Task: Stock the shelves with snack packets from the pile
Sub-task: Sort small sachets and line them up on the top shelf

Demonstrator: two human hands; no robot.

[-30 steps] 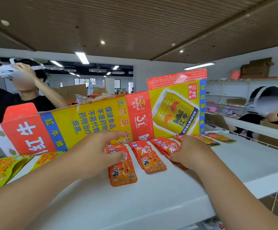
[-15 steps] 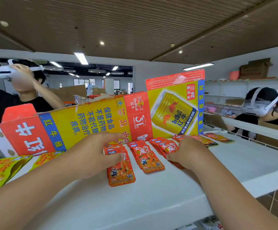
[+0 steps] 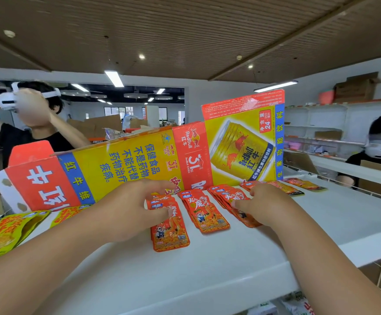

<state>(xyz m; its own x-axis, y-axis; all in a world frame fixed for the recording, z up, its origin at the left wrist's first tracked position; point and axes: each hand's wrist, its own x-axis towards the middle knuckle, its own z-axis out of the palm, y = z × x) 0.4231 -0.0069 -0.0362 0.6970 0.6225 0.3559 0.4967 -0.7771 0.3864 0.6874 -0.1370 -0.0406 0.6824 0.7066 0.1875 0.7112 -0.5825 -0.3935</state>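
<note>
Red snack packets lie in fanned stacks on the white shelf top [image 3: 207,273]. My left hand [image 3: 128,208] pinches the far end of the left stack [image 3: 171,235], thumb on top and fingers reaching over its far edge. The middle stack [image 3: 205,217] lies untouched between my hands. My right hand [image 3: 264,205] rests on the right stack [image 3: 227,196] with its fingertips pressing the packets. More red packets [image 3: 287,188] lie in a row further right.
A flattened yellow and red drinks carton [image 3: 139,164] stands along the back of the shelf top. Yellow snack packets [image 3: 3,233] lie at the left. Two people wearing headsets stand behind, left [image 3: 37,137] and right [image 3: 380,151]. More packets show on a lower shelf [image 3: 298,305].
Both hands stay on their stacks. My right hand's fingers have stretched a little further left over the right stack.
</note>
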